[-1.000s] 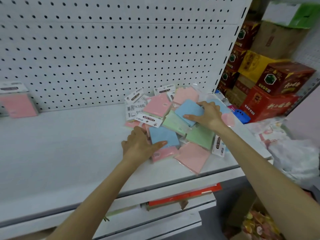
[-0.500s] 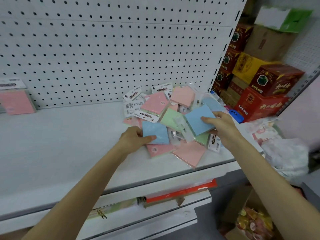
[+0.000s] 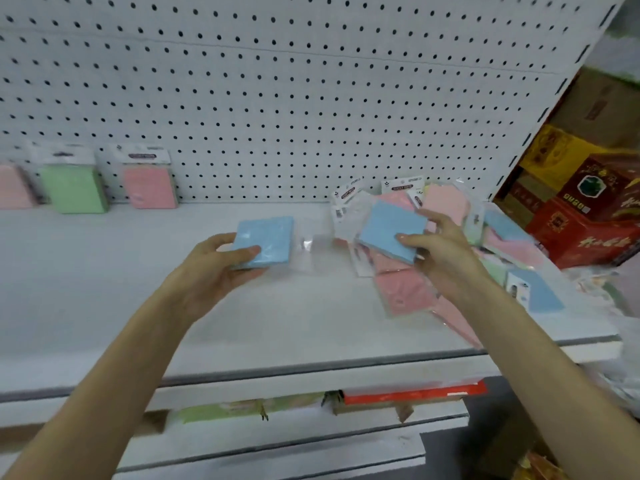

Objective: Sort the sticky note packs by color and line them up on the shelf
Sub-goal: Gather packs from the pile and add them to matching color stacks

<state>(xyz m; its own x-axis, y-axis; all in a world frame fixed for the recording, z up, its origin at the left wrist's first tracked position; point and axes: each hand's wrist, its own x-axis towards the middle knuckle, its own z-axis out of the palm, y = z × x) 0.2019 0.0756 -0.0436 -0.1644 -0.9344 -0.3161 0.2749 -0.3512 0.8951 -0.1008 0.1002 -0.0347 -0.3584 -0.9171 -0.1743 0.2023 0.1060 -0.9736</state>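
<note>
My left hand (image 3: 214, 268) grips a blue sticky note pack (image 3: 266, 240) lifted above the white shelf (image 3: 104, 306). My right hand (image 3: 440, 251) holds a second blue pack (image 3: 388, 230) above a loose pile of pink, green and blue packs (image 3: 408, 292) at the shelf's right end. Against the pegboard at the far left stand a pink pack (image 3: 14, 187), a green pack (image 3: 72, 188) and another pink pack (image 3: 149, 185), upright in a row.
A white pegboard (image 3: 277, 98) backs the shelf. Red and yellow cartons (image 3: 585, 209) stack to the right of the shelf post. Lower shelves (image 3: 311, 427) hold a red box and green items. A crumpled plastic bag (image 3: 623, 341) lies at the right edge.
Both hands lifted a blue pack each out of the pile and drew them left and up. The view swung left, bringing the upright green and pink packs into sight.
</note>
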